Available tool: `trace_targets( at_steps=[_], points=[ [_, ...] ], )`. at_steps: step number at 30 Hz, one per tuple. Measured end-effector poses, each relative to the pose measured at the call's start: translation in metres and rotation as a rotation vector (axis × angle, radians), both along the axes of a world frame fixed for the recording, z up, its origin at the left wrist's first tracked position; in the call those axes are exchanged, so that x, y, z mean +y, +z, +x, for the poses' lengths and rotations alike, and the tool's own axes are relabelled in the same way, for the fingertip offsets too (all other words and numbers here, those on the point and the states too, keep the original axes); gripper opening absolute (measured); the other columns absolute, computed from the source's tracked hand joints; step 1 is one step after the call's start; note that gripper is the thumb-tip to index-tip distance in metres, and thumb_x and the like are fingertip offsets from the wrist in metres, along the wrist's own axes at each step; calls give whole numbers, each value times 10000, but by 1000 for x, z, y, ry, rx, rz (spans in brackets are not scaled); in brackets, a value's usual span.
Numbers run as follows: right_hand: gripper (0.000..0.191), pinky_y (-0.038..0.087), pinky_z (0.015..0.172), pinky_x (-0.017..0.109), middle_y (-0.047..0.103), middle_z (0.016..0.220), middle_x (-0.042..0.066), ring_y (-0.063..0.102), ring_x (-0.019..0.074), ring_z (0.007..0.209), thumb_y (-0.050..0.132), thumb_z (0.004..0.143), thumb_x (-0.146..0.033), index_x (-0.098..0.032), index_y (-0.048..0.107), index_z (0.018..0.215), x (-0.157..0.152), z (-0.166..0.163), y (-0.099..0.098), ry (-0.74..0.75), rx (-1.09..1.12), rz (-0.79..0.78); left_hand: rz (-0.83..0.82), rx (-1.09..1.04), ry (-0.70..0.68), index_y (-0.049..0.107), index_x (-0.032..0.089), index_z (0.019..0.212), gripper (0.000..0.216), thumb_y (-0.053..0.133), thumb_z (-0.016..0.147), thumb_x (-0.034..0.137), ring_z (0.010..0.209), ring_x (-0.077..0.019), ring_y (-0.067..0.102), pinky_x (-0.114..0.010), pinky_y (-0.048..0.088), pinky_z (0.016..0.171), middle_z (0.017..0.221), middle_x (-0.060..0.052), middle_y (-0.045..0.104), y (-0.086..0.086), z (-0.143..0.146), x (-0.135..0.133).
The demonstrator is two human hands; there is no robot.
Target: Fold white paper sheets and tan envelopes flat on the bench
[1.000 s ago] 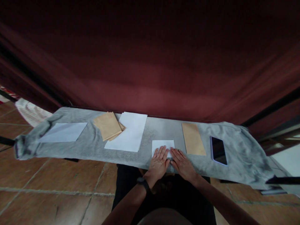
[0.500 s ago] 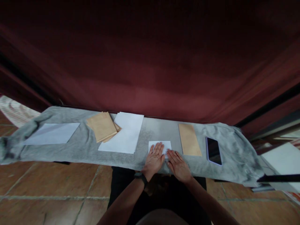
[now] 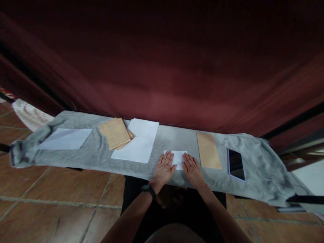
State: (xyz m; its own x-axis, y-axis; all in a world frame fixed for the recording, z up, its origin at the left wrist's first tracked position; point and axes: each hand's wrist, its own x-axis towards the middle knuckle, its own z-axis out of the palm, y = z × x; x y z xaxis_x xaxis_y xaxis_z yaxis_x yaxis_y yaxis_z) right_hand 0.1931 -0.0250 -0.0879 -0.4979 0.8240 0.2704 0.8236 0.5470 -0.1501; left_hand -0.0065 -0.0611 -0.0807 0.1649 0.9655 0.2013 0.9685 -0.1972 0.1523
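Just left of envelope point(image 3: 209, 150): paper point(image 3: 178, 157), long axis pointing toward it. Pressed flat, fingers spread, gripping nothing: left hand point(image 3: 164, 167) on the far end, right hand point(image 3: 192, 168) on the end nearest envelope.

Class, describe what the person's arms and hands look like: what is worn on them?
The left hand and right hand are bare, without gloves; rings cannot be made out. No sleeves show on either forearm. A black band, like a watch, circles the left wrist; the right wrist carries nothing.
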Motion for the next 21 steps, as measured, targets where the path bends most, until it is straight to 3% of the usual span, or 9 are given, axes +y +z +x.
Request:
trace_targets(
  at_steps=[5, 11, 16, 21],
  points=[
    [535, 293, 1186, 481, 435, 1552, 141, 409, 253, 1437, 303, 1049, -309, -118, 355, 1546, 17, -7, -7, -34, -10, 36, -2, -4, -14, 364, 158, 1534, 618, 362, 1017, 498, 1506, -251, 286, -463, 243, 1237, 1608, -119, 352, -1, -2, 0],
    [550, 294, 1185, 496, 433, 1554, 148, 412, 261, 1434, 307, 1041, -289, -116, 313, 1563, 8, -3, -9, -6, 16, 67, -13, 10, -29, 374, 139, 1525, 618, 360, 1021, 496, 1512, -284, 266, -519, 193, 1242, 1612, -148, 332, 7, 2, -1],
    [523, 320, 1169, 505, 426, 1563, 125, 425, 270, 1425, 326, 1031, -265, -141, 378, 1536, -6, 1, -7, 94, -29, 20, -8, 5, -242, 337, 159, 1543, 539, 327, 1041, 356, 1522, -205, 238, -430, 154, 1263, 1621, -80, 334, 11, 12, -7],
    [511, 318, 1161, 526, 365, 1592, 149, 385, 296, 1449, 336, 1018, -232, -120, 421, 1509, -10, 2, -4, 75, -86, 26, -43, -22, -303, 313, 124, 1548, 599, 311, 1045, 449, 1526, -202, 226, -427, 147, 1261, 1618, -115, 328, 13, 15, -14]
  ],
)
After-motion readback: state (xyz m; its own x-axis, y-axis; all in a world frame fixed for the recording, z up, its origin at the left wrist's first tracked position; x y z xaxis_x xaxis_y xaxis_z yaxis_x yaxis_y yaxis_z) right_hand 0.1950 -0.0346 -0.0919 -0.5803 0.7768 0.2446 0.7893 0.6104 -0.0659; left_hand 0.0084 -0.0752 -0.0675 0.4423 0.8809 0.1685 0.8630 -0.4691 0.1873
